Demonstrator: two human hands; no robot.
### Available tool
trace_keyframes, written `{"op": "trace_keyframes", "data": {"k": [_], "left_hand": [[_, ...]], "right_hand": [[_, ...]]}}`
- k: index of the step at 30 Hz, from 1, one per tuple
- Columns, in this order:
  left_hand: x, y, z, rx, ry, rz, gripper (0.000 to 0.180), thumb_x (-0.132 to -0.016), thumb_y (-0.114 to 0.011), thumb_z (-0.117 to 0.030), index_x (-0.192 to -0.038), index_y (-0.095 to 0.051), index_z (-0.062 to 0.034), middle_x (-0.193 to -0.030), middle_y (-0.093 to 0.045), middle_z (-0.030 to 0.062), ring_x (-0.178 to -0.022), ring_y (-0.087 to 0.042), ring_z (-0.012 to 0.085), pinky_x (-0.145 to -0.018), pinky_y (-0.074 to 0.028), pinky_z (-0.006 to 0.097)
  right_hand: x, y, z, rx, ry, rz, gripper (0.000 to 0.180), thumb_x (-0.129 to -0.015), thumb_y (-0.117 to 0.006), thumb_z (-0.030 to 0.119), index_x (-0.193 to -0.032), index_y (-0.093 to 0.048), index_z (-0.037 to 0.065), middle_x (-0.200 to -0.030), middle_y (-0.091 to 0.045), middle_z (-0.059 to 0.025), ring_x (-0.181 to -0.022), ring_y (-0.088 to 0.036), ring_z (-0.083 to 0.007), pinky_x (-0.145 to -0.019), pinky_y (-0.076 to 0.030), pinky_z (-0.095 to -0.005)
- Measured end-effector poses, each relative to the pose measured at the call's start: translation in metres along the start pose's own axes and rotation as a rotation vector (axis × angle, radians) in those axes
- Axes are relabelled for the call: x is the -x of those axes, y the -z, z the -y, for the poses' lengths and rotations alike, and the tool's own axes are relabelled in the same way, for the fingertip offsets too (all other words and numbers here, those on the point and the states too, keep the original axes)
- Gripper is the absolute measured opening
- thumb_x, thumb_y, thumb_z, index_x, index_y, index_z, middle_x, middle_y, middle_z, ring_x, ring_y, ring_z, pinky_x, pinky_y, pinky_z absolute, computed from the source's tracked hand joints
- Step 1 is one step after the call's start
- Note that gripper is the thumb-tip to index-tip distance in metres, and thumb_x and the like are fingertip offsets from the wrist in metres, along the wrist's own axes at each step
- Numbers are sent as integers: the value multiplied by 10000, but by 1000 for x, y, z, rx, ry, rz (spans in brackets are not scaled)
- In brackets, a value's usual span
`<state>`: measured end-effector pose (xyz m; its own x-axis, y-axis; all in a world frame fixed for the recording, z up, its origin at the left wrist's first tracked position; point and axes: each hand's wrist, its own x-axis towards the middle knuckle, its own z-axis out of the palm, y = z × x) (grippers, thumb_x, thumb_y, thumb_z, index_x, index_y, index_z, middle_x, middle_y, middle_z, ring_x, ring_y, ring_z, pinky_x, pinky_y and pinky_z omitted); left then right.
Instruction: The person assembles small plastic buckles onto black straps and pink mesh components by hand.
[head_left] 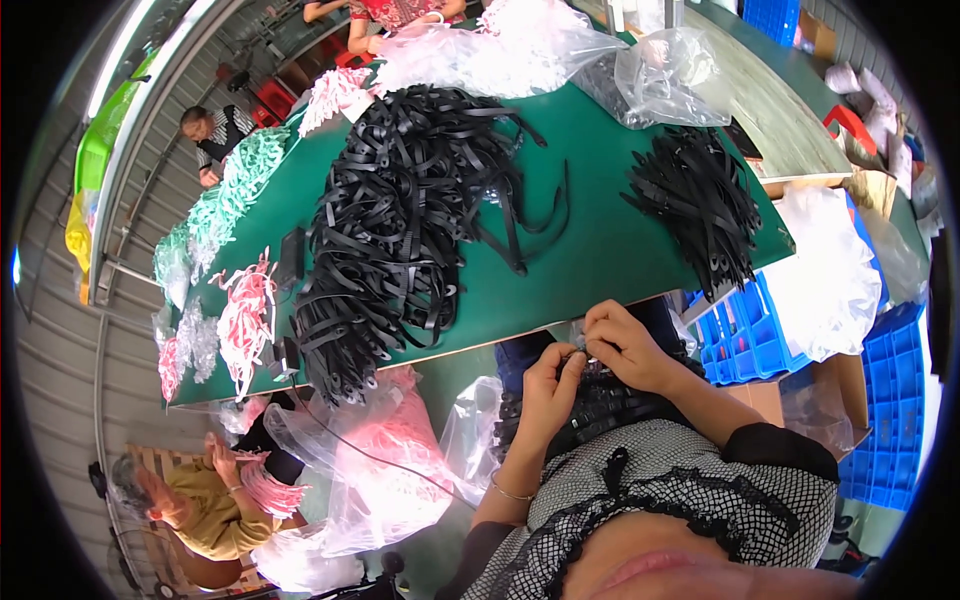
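Close together over my lap, both hands are pinched at the fingertips. My left hand (553, 388) and my right hand (630, 348) meet on a small dark piece that looks like the end of a black strap; most of it is hidden by the fingers. More black straps (600, 398) lie across my lap under the hands. On the green table (580, 260) before me a big tangled heap of black straps (400, 200) spreads to the left. A smaller, neater bundle of black straps (697, 205) sits at the right end.
Pink straps (248, 315) and green straps (240, 180) lie along the table's left side. Clear plastic bags (670, 75) stand at the far edge. Blue crates (750, 325) and a cardboard box (835, 395) are at my right. A bag of pink straps (400, 440) rests below left. Other people work nearby.
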<state>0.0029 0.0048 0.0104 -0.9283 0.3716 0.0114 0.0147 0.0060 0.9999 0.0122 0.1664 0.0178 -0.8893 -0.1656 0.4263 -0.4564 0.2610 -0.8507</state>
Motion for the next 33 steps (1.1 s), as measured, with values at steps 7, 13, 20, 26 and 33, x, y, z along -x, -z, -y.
{"op": "trace_keyframes", "data": {"k": [7,13,20,26,33], "left_hand": [[1,-1,1,86,-16,89,119,-871,-515,-101,-936,-545,-6,-698,-521,-21,-602,-457,49,-538,-376,184],[-2,0,-2,187,32,156,155,-881,-489,-91,-1011,-531,-18,-777,-546,7,-630,-479,61,-570,-393,188],[-4,-2,0,425,162,196,105,-881,-492,-130,-891,-513,-28,-740,-532,25,-637,-494,80,-608,-395,192],[-2,4,7,792,212,233,101,-845,-529,-110,-809,-506,-19,-737,-550,38,-633,-535,118,-616,-434,228],[2,11,11,490,193,118,74,-828,-542,-62,-773,-521,-17,-724,-560,33,-644,-541,108,-622,-433,223]], "right_hand": [[9,8,-3,-906,-369,81,154,-872,-511,158,-804,-538,23,-1002,-405,-39,-806,-421,-82,-674,-384,-231],[16,9,-20,-552,-217,72,87,-799,-606,40,-853,-546,9,-975,-439,-40,-865,-477,-102,-734,-418,-238],[17,14,-11,-309,-252,154,202,-738,-634,-55,-919,-553,-20,-897,-481,-55,-830,-553,-129,-735,-469,-246],[13,2,3,-726,-321,124,167,-746,-623,-53,-895,-549,-42,-891,-486,-65,-817,-575,-139,-680,-494,-252],[1,2,4,-72,-91,215,196,-734,-660,1,-906,-568,-15,-887,-498,-65,-755,-554,-141,-644,-469,-238]]}}
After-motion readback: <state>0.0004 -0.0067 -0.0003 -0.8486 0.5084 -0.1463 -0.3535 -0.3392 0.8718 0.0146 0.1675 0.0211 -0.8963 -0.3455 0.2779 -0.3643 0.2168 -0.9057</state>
